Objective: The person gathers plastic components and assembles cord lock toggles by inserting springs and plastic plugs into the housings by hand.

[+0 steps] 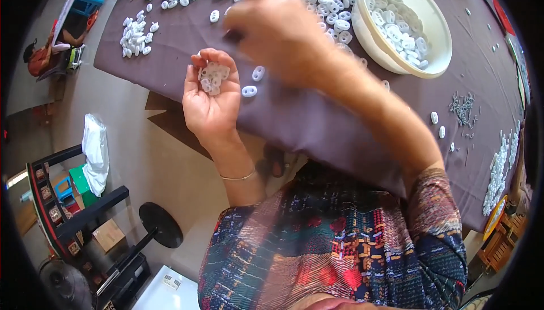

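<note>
At the near edge of the worktop (306,109), which is covered with a purplish-brown cloth, the left hand (211,106) is held palm up and cupped, with its fingers curled over a cluster of small whitish pieces (213,77). These are cradled in the palm rather than pinched. Just beyond, the right hand (280,32) is held over the worktop, with the forearm angled across from the right. It is badly blurred; its fingers seem drawn together, and a dark patch is seen near the fingertips, but whether anything is gripped cannot be told.

At the far side, a broad heap of white two-holed pieces (340,25) is spread, and more such pieces are held in a cream bowl (435,26) to the right of it. Two loose pieces (258,73) are left lying just beside the left hand, and a smaller white pile (136,37) is set apart toward the left corner.

From this arrangement, the step in hand is judged to be the handling of small parts from the palm among the larger pieces. For the next move, a steady left palm would be called for, so that nothing is spilled, along with a fine fingertip pinch by the right hand.
</note>
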Tool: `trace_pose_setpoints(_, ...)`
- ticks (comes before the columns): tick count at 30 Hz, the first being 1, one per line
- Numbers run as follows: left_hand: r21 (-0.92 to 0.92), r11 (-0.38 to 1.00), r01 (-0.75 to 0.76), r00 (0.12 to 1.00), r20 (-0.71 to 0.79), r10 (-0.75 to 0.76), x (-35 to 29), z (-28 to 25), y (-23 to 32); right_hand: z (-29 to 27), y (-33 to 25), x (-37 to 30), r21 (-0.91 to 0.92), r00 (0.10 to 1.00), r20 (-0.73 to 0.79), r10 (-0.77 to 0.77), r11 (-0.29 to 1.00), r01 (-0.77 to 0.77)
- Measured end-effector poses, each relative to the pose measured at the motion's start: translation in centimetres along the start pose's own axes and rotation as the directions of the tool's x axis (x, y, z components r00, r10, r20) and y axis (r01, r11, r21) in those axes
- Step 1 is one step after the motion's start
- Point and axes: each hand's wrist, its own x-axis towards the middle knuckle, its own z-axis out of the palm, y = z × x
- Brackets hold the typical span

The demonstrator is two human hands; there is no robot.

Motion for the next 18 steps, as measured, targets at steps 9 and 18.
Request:
trace_pose_setpoints(9, -0.041, 0.998, 0.043, 0.999, -0.019, -0.043, 0.5, 0.4, -0.5, -3.7, 4.9, -3.4, -0.127, 0.987, 0.153, 0.044, 0.992, -0.024)
trace_pose_setpoints(18, -0.037, 0.997, 0.063, 0.998, 0.0, -0.063, 0.3, 0.5, -0.6, -4.5, 4.2, -5.6, 0.023, 0.942, 0.335, -0.014, 1.0, 0.007)
